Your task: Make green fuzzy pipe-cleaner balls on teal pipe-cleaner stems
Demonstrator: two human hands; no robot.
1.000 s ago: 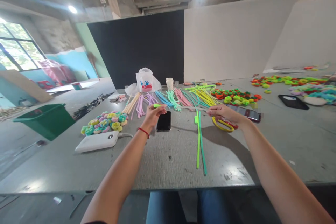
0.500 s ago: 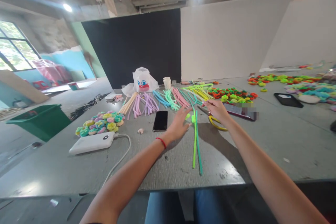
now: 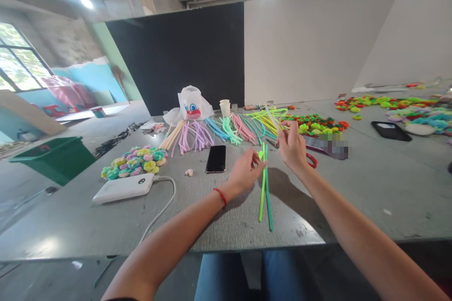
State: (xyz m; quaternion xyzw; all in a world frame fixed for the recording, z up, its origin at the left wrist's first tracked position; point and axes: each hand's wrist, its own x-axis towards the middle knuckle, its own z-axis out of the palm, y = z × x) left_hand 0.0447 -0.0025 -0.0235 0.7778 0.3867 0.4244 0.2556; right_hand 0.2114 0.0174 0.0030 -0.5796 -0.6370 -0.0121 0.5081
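My left hand (image 3: 245,171) rests on the grey table (image 3: 226,225), its fingers pinched at the top ends of two pipe cleaners, a light green one (image 3: 262,197) and a teal one (image 3: 268,202), lying side by side toward me. My right hand (image 3: 291,146) is raised just right of them, closed on a thin pale pipe cleaner (image 3: 272,116) that sticks up and back from its fingers. A red scissor handle (image 3: 312,160) shows on the table behind the right wrist.
A black phone (image 3: 216,158) lies left of my left hand, with a white power bank (image 3: 123,188) and its cable nearer the left edge. Rows of coloured pipe cleaners (image 3: 226,129), pastel flowers (image 3: 136,161), orange-green flowers (image 3: 318,124), a plastic bag (image 3: 190,103) and a cup (image 3: 224,106) lie beyond.
My left hand moved right from near the phone to the tops of the green pipe cleaners. My right hand lifted off the table, turning the pale pipe cleaner upward.
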